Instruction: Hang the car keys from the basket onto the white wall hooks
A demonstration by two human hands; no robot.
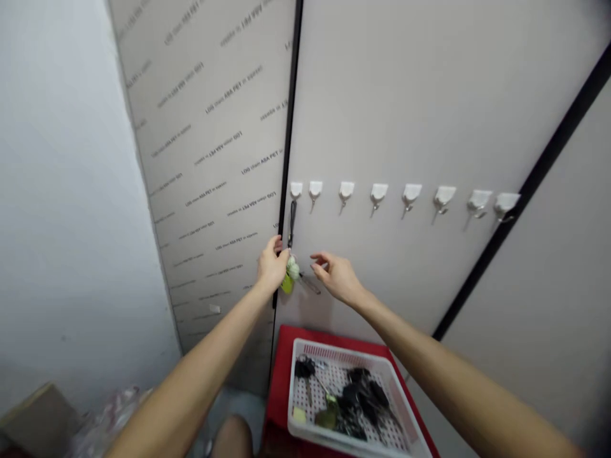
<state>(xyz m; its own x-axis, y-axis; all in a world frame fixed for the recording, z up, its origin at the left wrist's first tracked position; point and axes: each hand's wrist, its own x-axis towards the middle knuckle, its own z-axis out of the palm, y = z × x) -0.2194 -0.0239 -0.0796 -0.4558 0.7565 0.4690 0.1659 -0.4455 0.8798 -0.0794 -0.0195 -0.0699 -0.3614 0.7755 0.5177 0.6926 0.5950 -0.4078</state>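
"What is in hand here?"

"A key strap, I'd judge, at the hanging or steadying step. The black strap (292,219) rises just above and right of the left hand (271,266), and its top meets the leftmost hook (296,189), directly above that hand."

"And the lower end?"

"The pale green charm (293,268) sits just right of the left thumb, with a yellow-green tag (287,284) below it. A thin loop (310,284) slants away toward the right hand (340,278), ending just below its fingertips."

"Are the hands gripping?"

"The left one is right up against the strap's lower end, but I can't tell whether thumb and finger pinch it. The right one is half curled, thumb and forefinger apart, nothing visible between them."

"What does the next move call for?"

"If the strap is properly seated, a gentle release by the left hand, letting the charm settle without tugging upward. Whether the hook's tip is fully through, I can't see."

"Where are other keys?"

"In the white basket (334,437) below both hands: a dark heap of keys (356,394). The row of other hooks (379,191) runs above the right hand, with nothing hanging on them."
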